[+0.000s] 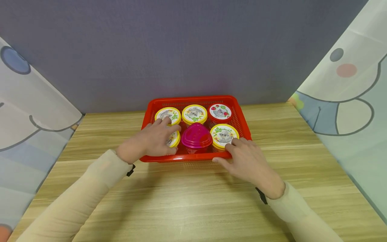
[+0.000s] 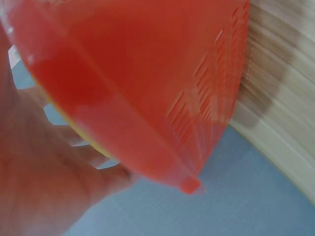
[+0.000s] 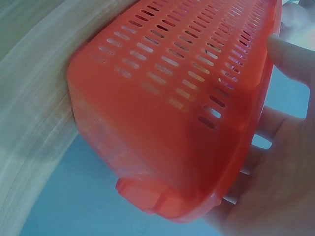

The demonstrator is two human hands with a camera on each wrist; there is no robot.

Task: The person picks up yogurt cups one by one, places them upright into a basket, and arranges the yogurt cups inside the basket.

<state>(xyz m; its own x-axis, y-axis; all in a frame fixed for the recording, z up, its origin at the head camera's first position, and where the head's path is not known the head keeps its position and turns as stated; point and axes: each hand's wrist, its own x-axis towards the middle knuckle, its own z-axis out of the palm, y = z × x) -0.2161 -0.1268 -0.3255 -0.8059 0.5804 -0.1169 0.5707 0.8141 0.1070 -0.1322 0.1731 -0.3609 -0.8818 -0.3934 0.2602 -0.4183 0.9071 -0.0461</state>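
A red plastic basket [image 1: 196, 156] stands on the table and holds several lidded tubs. My left hand [image 1: 155, 136] reaches over its front left corner, fingers spread across a yellow-lidded tub [image 1: 174, 138] and partly covering it. Whether those fingers touch the lid I cannot tell. At the front right corner is my right hand [image 1: 246, 159], its fingers over the rim beside another yellow-lidded tub [image 1: 223, 135]. Its thumb [image 3: 290, 56] lies along the basket's front rim. Between the hands sits a tub with a magenta, rounded-triangle lid [image 1: 197, 135].
Along the basket's back row are two yellow-lidded tubs, one at left [image 1: 167, 112] and one in the middle [image 1: 195, 113], and a red-rimmed tub [image 1: 220, 112] at right. A grey panel [image 1: 193, 50] rises behind the wooden table [image 1: 187, 201]. Printed cloths hang at both sides.
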